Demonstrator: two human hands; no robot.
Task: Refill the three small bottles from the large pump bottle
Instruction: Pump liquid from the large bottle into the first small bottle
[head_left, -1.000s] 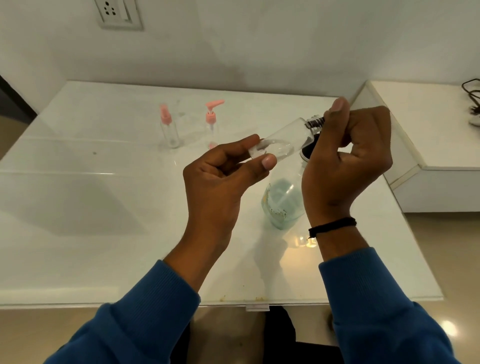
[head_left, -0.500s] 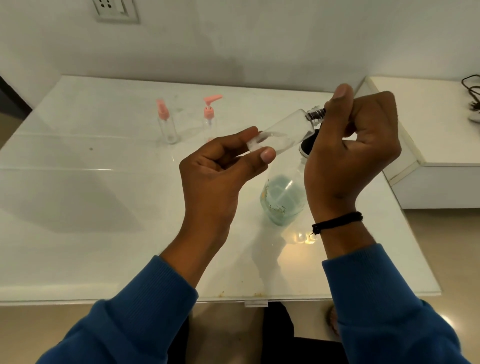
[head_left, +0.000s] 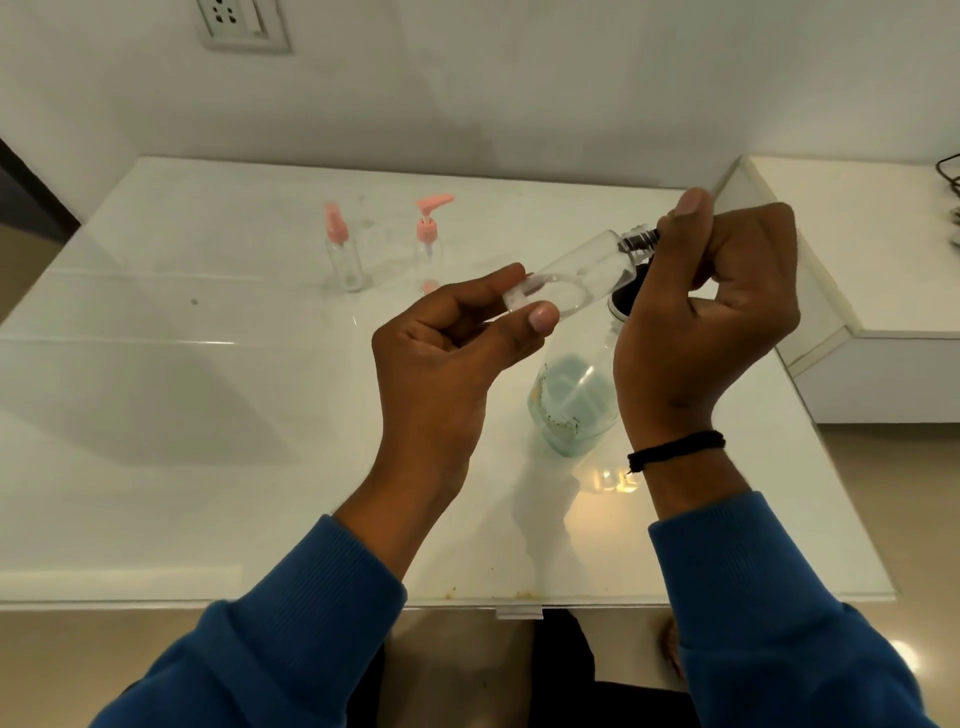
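My left hand (head_left: 447, 358) pinches the base of a small clear bottle (head_left: 576, 270), which lies tilted in the air with its neck up to the right. My right hand (head_left: 706, 312) curls its fingers round the neck end; what sits under the fingers is hidden. Below both hands stands the large bottle (head_left: 574, 405) with pale blue liquid; its black top shows partly behind my right hand. Two more small clear bottles stand at the back: one with a pink spray cap (head_left: 344, 254), one with a pink pump (head_left: 430, 244).
The white glossy table (head_left: 208, 415) ends at a front edge close to my body. A lower white shelf (head_left: 857, 249) adjoins on the right, with a dark cable at its far end. A wall socket (head_left: 241, 23) is above.
Both hands and the small bottle have kept nearly the same pose; the view has shifted slightly. No thing was let go or taken up.
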